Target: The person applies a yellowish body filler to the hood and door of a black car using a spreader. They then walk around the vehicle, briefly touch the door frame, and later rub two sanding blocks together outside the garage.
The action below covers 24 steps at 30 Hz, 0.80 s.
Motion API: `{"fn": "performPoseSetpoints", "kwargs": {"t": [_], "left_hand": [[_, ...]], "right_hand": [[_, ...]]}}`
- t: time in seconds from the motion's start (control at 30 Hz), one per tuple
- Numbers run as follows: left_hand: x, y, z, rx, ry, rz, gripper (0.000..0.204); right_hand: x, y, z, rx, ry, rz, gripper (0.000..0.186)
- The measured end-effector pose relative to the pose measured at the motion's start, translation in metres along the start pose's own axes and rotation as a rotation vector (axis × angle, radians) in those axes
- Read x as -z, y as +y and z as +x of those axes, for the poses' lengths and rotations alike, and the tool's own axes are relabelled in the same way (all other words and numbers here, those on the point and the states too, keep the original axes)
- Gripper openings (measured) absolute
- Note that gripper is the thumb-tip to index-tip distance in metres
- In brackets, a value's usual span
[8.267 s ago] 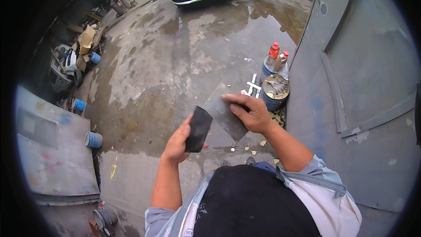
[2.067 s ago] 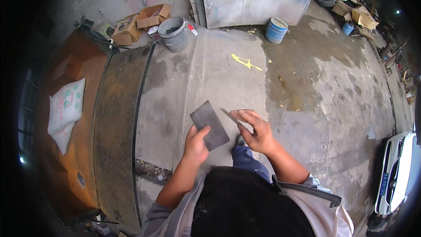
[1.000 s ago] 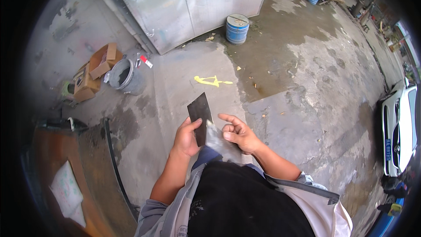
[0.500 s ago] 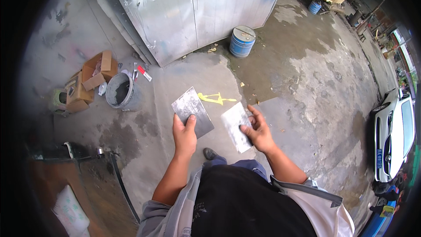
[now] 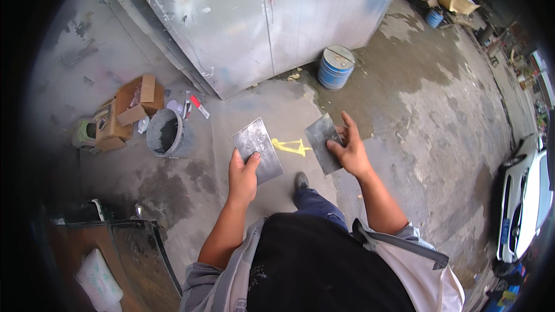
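Note:
My left hand [image 5: 244,177] holds a thin grey rectangular plate [image 5: 254,143] by its lower corner, thumb on top; pale smears mottle its face. In my right hand [image 5: 350,151] is a second thin plate [image 5: 321,136], darker grey, pinched under the thumb at its right edge with the index finger raised. The two plates are apart, in front of my body. Between them in the view, a bright yellow smear [image 5: 292,147] shows, seemingly on the floor. Whether the plates are metal or stiff sheet I cannot tell.
At left stand a grey bucket [image 5: 164,133] with dark insides and open cardboard boxes [image 5: 140,99]. A red-and-white tool [image 5: 200,107] lies nearby. A blue drum [image 5: 336,67] stands by the painted metal wall [image 5: 231,29]. Lower left, a white bag [image 5: 99,280] rests on a brown surface; a white car [image 5: 523,196] is far right.
My right hand has moved up and slightly right, and its plate has tilted from bright to dark. The left plate has shifted little. The view has turned slightly and a foot has come forward.

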State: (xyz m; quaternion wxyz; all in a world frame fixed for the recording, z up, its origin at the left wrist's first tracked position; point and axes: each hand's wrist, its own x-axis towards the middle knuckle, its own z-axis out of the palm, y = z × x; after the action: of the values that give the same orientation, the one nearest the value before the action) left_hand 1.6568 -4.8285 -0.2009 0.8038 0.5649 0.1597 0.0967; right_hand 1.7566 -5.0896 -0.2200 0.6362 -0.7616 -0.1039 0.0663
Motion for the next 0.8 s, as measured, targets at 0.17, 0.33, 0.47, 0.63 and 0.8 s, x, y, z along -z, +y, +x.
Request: {"fn": "performPoseSetpoints", "kwargs": {"t": [0.17, 0.33, 0.47, 0.63, 0.8], "left_hand": [[-0.018, 0.017, 0.038, 0.214, 0.153, -0.253, 0.040], [-0.035, 0.011, 0.060, 0.252, 0.247, -0.387, 0.036], [-0.039, 0.009, 0.071, 0.047, 0.336, -0.267, 0.037], [-0.021, 0.021, 0.077, -0.032, 0.375, -0.251, 0.036], [-0.013, 0.051, 0.082, 0.001, 0.242, -0.302, 0.036]], "right_hand": [[-0.022, -0.012, 0.034, 0.126, -0.213, 0.042, 0.080], [-0.044, -0.035, 0.062, 0.540, -0.353, -0.061, 0.073], [-0.064, -0.030, 0.076, 0.746, -0.513, 0.007, 0.068], [-0.064, -0.007, 0.089, 0.768, -0.607, -0.199, 0.067], [-0.047, -0.002, 0.099, 0.328, -0.460, -0.188, 0.069]]}}
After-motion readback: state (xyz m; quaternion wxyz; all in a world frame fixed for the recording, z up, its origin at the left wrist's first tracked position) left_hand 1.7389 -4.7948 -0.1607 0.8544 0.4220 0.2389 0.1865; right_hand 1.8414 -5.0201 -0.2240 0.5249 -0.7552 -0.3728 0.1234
